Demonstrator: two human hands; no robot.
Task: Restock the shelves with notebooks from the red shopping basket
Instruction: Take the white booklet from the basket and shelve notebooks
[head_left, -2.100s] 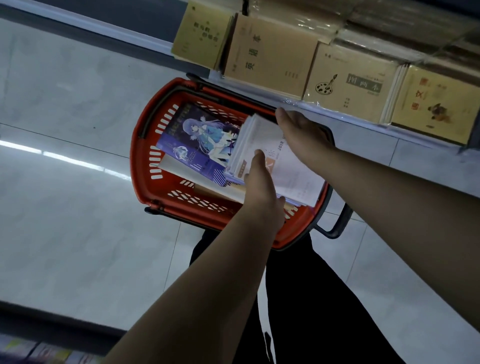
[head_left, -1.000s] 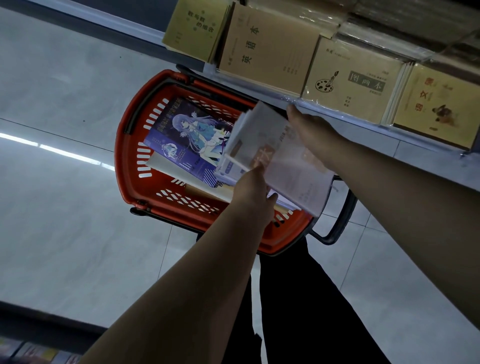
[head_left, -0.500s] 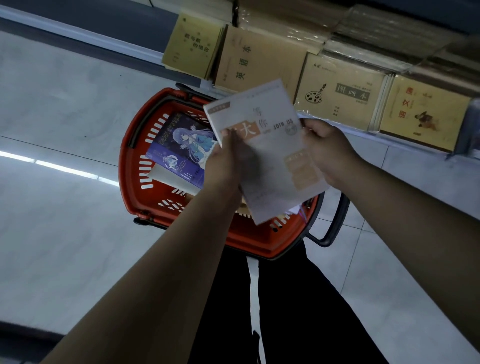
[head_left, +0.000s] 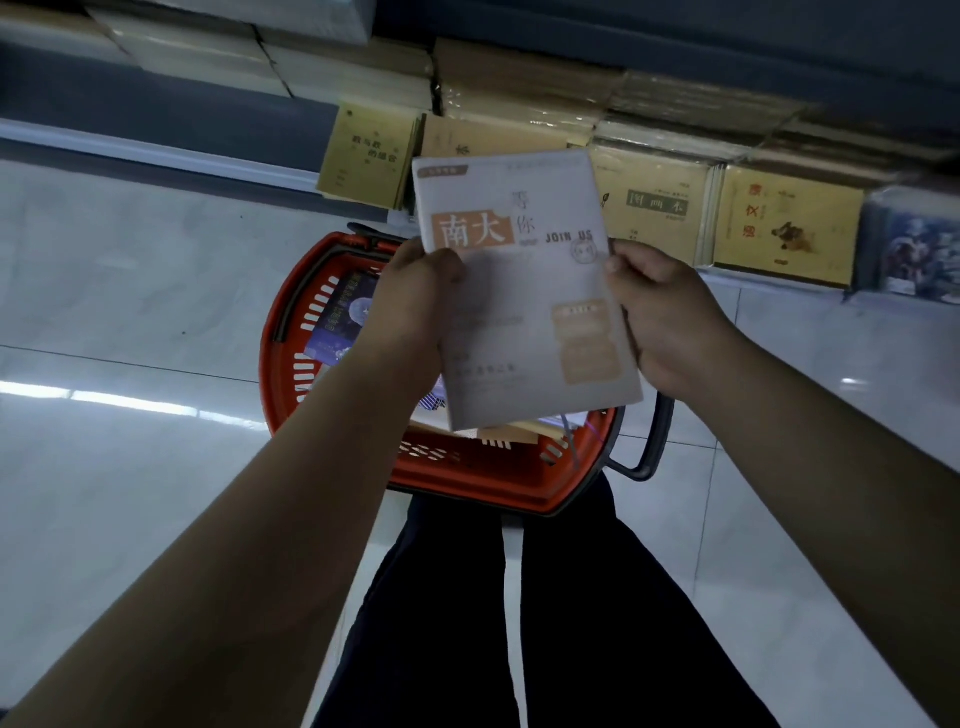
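I hold a white notebook (head_left: 524, 291) with orange blocks and "JOIN US" on its cover, upright above the red shopping basket (head_left: 467, 467). My left hand (head_left: 410, 306) grips its left edge, thumb on the cover. My right hand (head_left: 660, 317) grips its right edge. The basket stands on the floor in front of my legs. A purple illustrated notebook (head_left: 343, 317) and other notebooks lie in it, mostly hidden behind my left arm and the white notebook. The shelf (head_left: 753, 275) behind carries rows of tan notebooks (head_left: 784, 223).
Wrapped stacks of tan notebooks (head_left: 519, 78) fill the shelf above. A blue illustrated book (head_left: 919, 249) stands at the shelf's far right. The basket's dark handle (head_left: 649, 441) sticks out on its right. Pale glossy floor tiles (head_left: 130, 441) lie to the left and right.
Both hands took the white notebook from the basket, raised it and turned its cover up to face me. The view tilted up toward the shelf.
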